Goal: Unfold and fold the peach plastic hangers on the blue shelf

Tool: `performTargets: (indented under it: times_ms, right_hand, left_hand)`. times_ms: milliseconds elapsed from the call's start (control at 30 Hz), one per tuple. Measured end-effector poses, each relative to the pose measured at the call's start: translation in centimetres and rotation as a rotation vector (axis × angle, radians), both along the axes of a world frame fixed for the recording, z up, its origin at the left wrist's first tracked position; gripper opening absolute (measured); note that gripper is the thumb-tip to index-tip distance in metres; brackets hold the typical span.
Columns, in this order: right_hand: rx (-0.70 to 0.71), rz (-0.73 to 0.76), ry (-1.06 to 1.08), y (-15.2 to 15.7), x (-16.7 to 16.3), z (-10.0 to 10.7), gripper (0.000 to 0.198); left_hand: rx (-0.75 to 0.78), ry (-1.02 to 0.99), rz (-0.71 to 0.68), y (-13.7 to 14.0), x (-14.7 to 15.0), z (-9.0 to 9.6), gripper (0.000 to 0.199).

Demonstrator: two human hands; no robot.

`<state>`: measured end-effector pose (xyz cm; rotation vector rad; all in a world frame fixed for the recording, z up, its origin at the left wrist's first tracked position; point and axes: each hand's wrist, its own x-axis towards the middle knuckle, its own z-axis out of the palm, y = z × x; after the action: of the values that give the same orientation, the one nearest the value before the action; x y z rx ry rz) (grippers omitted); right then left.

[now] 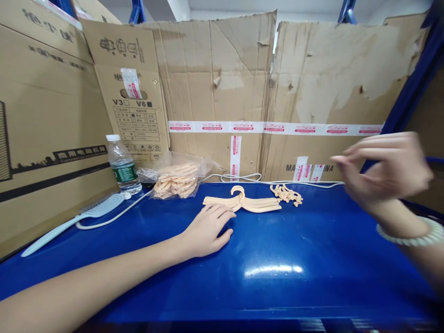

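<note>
A cream-coloured folding hanger (260, 203) with a curved hook lies on the blue table, its arms spread to both sides. My left hand (210, 230) lies flat with fingers stretched, the fingertips over the hanger's left arm; whether they press on it I cannot tell. Raised at the right, well off the table, is my right hand (388, 166), its fingers curled toward the thumb. Motion blurs it, and nothing shows clearly in its grasp. Several small cream hook pieces (287, 194) lie in a loose pile just right of the hanger.
A clear plastic bag of cream hanger parts (178, 180) sits at the back left. Beside it stand a water bottle (123, 166) and a pale blue hairbrush (74, 222) lying flat. A white cable (312, 184) runs along the cardboard wall (222, 83).
</note>
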<state>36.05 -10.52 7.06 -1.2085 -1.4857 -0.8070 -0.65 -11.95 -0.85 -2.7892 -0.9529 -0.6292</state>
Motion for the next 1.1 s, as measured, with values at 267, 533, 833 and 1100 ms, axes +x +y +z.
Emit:
performTargets:
  times_ms: [267, 533, 833, 1100]
  right_hand:
    - [-0.193, 0.380, -0.484, 5.6, -1.2, -3.9, 0.021]
    - [-0.589, 0.484, -0.569, 7.2, -0.1, -5.8, 0.026]
    - [-0.620, 0.344, -0.688, 7.0, -1.6, -7.1, 0.026]
    - [-0.638, 0.331, -0.679, 7.7, -1.8, -7.9, 0.021]
  left_hand:
    - [-0.019, -0.005, 0.026, 0.2, -0.1, -0.1, 0.033]
    - [-0.018, 0.001, 0.033, 0.1, -0.1, 0.0, 0.032]
    - [-0.039, 0.017, 0.138, 1.0, -0.3, 0.0, 0.038]
    - [-0.125, -0.026, 0.157, 1.4, -0.2, -0.2, 0.031]
